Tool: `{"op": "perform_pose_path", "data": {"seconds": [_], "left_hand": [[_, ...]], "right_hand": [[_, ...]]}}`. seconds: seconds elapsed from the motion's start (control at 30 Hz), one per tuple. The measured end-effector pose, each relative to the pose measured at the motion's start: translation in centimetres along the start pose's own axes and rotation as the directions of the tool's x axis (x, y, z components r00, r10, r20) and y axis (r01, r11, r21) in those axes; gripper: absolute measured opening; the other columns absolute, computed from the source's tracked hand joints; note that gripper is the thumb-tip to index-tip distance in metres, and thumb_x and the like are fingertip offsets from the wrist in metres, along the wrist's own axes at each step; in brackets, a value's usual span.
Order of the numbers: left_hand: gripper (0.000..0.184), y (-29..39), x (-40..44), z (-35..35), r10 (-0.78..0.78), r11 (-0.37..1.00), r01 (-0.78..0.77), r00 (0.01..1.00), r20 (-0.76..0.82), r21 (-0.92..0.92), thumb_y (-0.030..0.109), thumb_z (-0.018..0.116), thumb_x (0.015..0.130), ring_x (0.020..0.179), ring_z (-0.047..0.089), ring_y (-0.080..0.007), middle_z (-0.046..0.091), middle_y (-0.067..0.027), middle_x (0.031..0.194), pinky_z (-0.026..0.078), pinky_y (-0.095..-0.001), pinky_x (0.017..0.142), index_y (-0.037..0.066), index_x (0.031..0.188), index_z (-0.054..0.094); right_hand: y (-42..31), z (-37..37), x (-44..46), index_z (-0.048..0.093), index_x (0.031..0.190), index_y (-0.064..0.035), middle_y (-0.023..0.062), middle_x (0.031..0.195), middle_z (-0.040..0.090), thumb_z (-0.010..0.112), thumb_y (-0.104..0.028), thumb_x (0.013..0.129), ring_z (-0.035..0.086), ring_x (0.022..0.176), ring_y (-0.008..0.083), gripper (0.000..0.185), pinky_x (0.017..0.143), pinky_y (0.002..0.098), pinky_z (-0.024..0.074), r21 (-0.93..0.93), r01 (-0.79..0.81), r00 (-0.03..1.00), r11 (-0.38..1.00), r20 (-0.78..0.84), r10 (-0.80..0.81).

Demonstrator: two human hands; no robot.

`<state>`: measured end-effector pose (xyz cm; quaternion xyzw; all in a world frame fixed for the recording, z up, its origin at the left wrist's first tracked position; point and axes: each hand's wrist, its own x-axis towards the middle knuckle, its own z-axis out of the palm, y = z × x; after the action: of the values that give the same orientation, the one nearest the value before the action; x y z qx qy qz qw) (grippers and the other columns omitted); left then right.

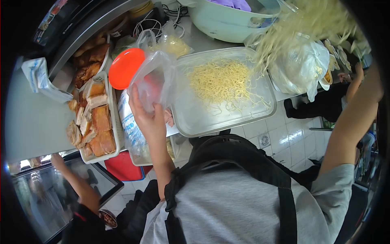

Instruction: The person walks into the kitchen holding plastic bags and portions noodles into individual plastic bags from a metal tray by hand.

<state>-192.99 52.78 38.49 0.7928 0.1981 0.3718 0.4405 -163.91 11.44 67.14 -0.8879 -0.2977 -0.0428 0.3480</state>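
My left hand [147, 114] is closed on the edge of a clear plastic bag [160, 79], its mouth spread apart. Beside it, a metal tray [187, 118] holds a loose pile of thin yellow noodles [221, 81]. A smeared bunch of noodles [310, 30] hangs in the air at the upper right, near the camera. My right forearm [351, 118] reaches up toward that bunch, but the hand itself is lost beyond the dark edge of the view. Behind the bag lies an orange-red plate [126, 67].
A white basket [115, 122] of roasted meat stands at left. Beyond the tray are a pale green tub [231, 24] and a stuffed plastic bag [302, 67]. Another person's arm [75, 179] reaches over a glass door [48, 199] at lower left. Another person's hand [345, 77] shows at right.
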Motion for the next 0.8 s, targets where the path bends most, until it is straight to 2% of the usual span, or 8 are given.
{"op": "perform_pose_path", "data": {"seconds": [0.1, 0.17, 0.23, 0.43, 0.57, 0.67, 0.7, 0.8], "left_hand": [[0.071, -0.5, 0.9, 0.0, 0.084, 0.995, -0.084, 0.996, -0.005, 0.055, -0.012, 0.052, 0.074, 0.129, 0.044, -0.0365, 0.04, -0.0221, 0.14, 0.04, -0.0429, 0.104, 0.001, 0.142, 0.038], [0.072, -0.1, 1.6, 0.1, 0.127, 0.987, -0.127, 0.992, 0.007, 0.098, -0.012, 0.056, 0.072, 0.129, 0.044, -0.0378, 0.042, -0.0228, 0.139, 0.039, -0.0428, 0.104, 0.001, 0.141, 0.039], [0.073, 0.7, 2.4, 0.3, 0.156, 0.977, -0.16, 0.987, 0.032, 0.142, -0.011, 0.06, 0.071, 0.129, 0.044, -0.0389, 0.043, -0.0237, 0.138, 0.039, -0.0423, 0.105, 0.0, 0.14, 0.039], [0.072, 1.7, 2.1, 3.4, 0.204, 0.955, -0.227, 0.97, 0.129, 0.191, -0.01, 0.065, 0.068, 0.13, 0.042, -0.0398, 0.042, -0.0242, 0.141, 0.038, -0.0408, 0.106, -0.004, 0.135, 0.041], [0.069, 0.9, 1.6, 7.3, 0.287, 0.922, -0.341, 0.921, 0.264, 0.183, -0.011, 0.06, 0.069, 0.13, 0.042, -0.0391, 0.039, -0.0209, 0.145, 0.041, -0.0412, 0.102, -0.003, 0.135, 0.042], [0.07, -0.5, 1.1, 10.3, 0.256, 0.917, -0.352, 0.881, 0.399, 0.189, -0.012, 0.055, 0.07, 0.123, 0.049, -0.0396, 0.037, -0.019, 0.147, 0.048, -0.0421, 0.093, 0.0, 0.137, 0.041], [0.071, -0.9, 1.2, 11.0, 0.211, 0.925, -0.329, 0.861, 0.463, 0.19, -0.012, 0.054, 0.069, 0.119, 0.052, -0.0401, 0.037, -0.0185, 0.147, 0.05, -0.0424, 0.09, 0.001, 0.138, 0.041], [0.075, -2.2, 1.6, 13.1, 0.176, 0.918, -0.343, 0.803, 0.57, 0.199, -0.014, 0.051, 0.068, 0.108, 0.059, -0.041, 0.036, -0.018, 0.148, 0.053, -0.0429, 0.08, 0.007, 0.14, 0.041]], "right_hand": [[1.9, 8.5, 1.1, 0.057, 0.123, -0.0001, 0.0164, 0.113, 0.064, 0.078, -0.035, 0.07, 0.064, 0.104, 0.0239, 0.067, 0.09, 0.0333, 0.0509, 0.071, -0.034, 0.855, 0.997, 0.518, -0.008], [4.0, 19.0, -1.2, 0.054, 0.13, -0.0097, 0.0159, 0.124, 0.059, 0.076, -0.032, 0.067, 0.059, 0.113, 0.0295, 0.071, 0.096, 0.0374, 0.0481, -0.248, 0.17, 0.791, 0.954, 0.611, 0.018], [9.4, 29.1, -3.4, 0.049, 0.136, -0.0121, 0.0188, 0.134, 0.052, 0.078, -0.031, 0.068, 0.048, 0.126, 0.0331, 0.076, 0.107, 0.0434, 0.0388, -0.285, -0.134, 0.563, 0.949, 0.766, 0.309], [8.2, 40.6, -15.1, 0.038, 0.142, -0.0169, 0.0257, 0.142, 0.036, 0.086, -0.017, 0.06, 0.049, 0.118, 0.0472, 0.095, 0.097, 0.0446, 0.0483, -0.466, -0.194, 0.896, 0.863, 0.274, 0.35], [9.1, 40.8, -17.0, 0.05, 0.133, -0.0174, 0.0224, 0.128, 0.05, 0.083, -0.009, 0.061, 0.057, 0.108, 0.04, 0.079, 0.093, 0.0454, 0.0507, -0.405, -0.06, 0.905, 0.912, 0.363, 0.221], [10.4, 39.7, -16.2, 0.056, 0.126, -0.0123, 0.0146, 0.12, 0.058, 0.079, -0.008, 0.065, 0.063, 0.1, 0.0311, 0.065, 0.084, 0.0385, 0.0547, -0.174, 0.009, 0.904, 0.985, 0.422, 0.066], [11.4, 39.7, -16.1, 0.055, 0.126, -0.0099, 0.0141, 0.12, 0.059, 0.079, -0.007, 0.067, 0.064, 0.101, 0.0299, 0.063, 0.084, 0.0379, 0.0547, 0.128, -0.224, 0.902, 0.966, 0.401, 0.156], [14.1, 38.7, -15.2, 0.05, 0.128, 0.0017, 0.0134, 0.118, 0.063, 0.072, -0.009, 0.078, 0.065, 0.101, 0.0262, 0.056, 0.087, 0.0367, 0.0548, 0.759, -0.562, 0.809, 0.328, 0.422, 0.409]]}}
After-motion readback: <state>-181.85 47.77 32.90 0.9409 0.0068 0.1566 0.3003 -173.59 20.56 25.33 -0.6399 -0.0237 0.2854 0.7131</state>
